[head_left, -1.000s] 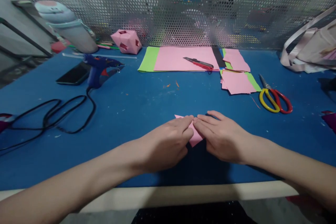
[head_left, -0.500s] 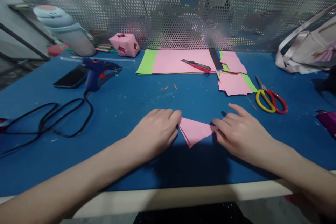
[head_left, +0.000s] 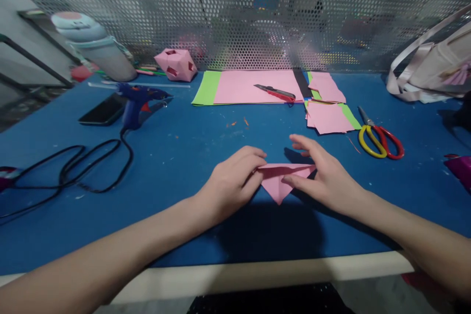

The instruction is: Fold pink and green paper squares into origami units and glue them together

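A small folded piece of pink paper (head_left: 276, 187) is held just above or against the blue tabletop, its point toward me and its long edge away. My left hand (head_left: 235, 176) is closed on the paper's left corner. At the right corner is my right hand (head_left: 327, 174), its thumb touching the front of the paper. The other fingers of that hand stretch out beyond the long edge, apart from the thumb.
Scissors (head_left: 382, 141) and cut paper squares (head_left: 327, 117) lie at right. A box cutter (head_left: 275, 92) rests on pink sheets (head_left: 239, 87). A folded pink paper ball (head_left: 177, 65), glue gun (head_left: 134, 100), phone (head_left: 105, 109), bottle (head_left: 99, 46) and black cord (head_left: 66, 171) occupy the left.
The folded paper has turned so its long edge lies level and its point faces me. My right hand has opened and shifted left, its thumb now across the paper. My left hand moved slightly right.
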The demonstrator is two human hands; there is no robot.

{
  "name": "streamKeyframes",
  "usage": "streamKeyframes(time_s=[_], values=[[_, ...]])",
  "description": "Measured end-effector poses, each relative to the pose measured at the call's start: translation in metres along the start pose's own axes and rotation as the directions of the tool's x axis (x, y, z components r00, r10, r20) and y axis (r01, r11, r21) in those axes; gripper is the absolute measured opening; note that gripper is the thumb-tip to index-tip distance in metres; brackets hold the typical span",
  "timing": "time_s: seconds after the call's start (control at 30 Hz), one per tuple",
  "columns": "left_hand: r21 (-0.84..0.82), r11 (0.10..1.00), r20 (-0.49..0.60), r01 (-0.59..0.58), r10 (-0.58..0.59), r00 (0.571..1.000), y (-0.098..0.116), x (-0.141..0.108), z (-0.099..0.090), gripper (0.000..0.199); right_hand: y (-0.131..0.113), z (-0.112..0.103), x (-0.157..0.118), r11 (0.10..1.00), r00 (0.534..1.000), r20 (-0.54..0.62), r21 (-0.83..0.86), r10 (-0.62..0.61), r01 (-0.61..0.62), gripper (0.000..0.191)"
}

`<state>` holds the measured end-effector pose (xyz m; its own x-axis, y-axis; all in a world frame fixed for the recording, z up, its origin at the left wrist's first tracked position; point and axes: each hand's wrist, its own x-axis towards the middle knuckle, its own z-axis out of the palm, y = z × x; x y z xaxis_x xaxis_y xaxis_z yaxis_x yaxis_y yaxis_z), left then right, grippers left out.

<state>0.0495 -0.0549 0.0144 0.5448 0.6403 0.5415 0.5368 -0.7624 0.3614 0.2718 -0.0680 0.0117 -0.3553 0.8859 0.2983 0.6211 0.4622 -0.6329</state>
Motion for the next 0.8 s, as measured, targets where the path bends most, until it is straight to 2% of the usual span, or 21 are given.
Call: streamKeyframes(time_s=[0.07,0.1,0.17,0.27,0.33,0.37,0.4,0.47,0.53,0.57,0.63,0.67,0.73,0.8], values=[[-0.103,0.982,-0.052,0.161,-0.167,0.985,0.007,0.004,-0.006,0.009,-0.003,0.001,0.003,0.97,0.99,-0.062,0.218,0.123,-0.107,0.076],[-0.175,0.955,-0.054,0.239,-0.252,0.966,0.01,0.005,-0.009,0.008,-0.005,0.001,0.004,0.938,0.983,-0.063,0.316,0.171,-0.143,0.074],[-0.343,0.866,-0.014,0.364,-0.392,0.92,0.015,0.007,-0.013,0.006,-0.009,0.001,0.007,0.885,0.975,-0.031,0.426,0.218,-0.185,0.056],[-0.515,0.712,0.097,0.477,-0.504,0.858,0.017,0.009,-0.014,0.005,-0.01,-0.004,0.006,0.921,0.977,-0.033,0.341,0.211,-0.187,0.018],[-0.555,0.669,0.117,0.494,-0.525,0.843,0.014,0.009,-0.011,0.006,-0.008,-0.008,0.005,0.972,0.984,-0.13,0.216,0.125,-0.095,0.015],[-0.562,0.675,0.1,0.477,-0.518,0.85,0.012,0.008,-0.01,0.01,-0.006,-0.01,0.004,0.988,0.983,-0.179,0.153,0.033,-0.005,0.017],[-0.556,0.704,0.068,0.443,-0.492,0.868,0.01,0.008,-0.009,0.015,-0.003,-0.011,0.004,0.991,0.972,-0.216,0.085,-0.087,0.108,0.019],[-0.474,0.824,-0.008,0.31,-0.356,0.934,0.003,0.005,-0.009,0.025,0.005,-0.015,0.003,0.933,0.906,-0.223,-0.085,-0.361,0.351,0.025],[-0.302,0.949,-0.025,0.093,-0.106,0.994,-0.006,0.002,-0.009,0.027,0.013,-0.017,0.003,0.812,0.816,-0.122,-0.259,-0.565,0.524,0.028],[-0.214,0.976,0.009,-0.033,0.036,0.999,-0.011,0.0,-0.01,0.027,0.016,-0.018,0.004,0.751,0.784,-0.039,-0.322,-0.619,0.577,0.03],[-0.101,0.964,0.113,-0.246,0.256,0.96,-0.022,-0.002,-0.01,0.026,0.021,-0.019,0.004,0.657,0.747,0.154,-0.385,-0.647,0.648,0.03],[-0.068,0.951,0.188,-0.302,0.309,0.932,-0.026,-0.003,-0.01,0.026,0.022,-0.019,0.004,0.631,0.736,0.245,-0.388,-0.632,0.671,0.029],[-0.025,0.937,0.308,-0.348,0.338,0.889,-0.032,-0.004,-0.01,0.025,0.024,-0.018,0.005,0.611,0.711,0.371,-0.365,-0.597,0.703,0.027],[0.013,0.934,0.387,-0.357,0.324,0.863,-0.035,-0.003,-0.011,0.023,0.024,-0.015,0.005,0.62,0.704,0.419,-0.339,-0.574,0.707,0.025]])
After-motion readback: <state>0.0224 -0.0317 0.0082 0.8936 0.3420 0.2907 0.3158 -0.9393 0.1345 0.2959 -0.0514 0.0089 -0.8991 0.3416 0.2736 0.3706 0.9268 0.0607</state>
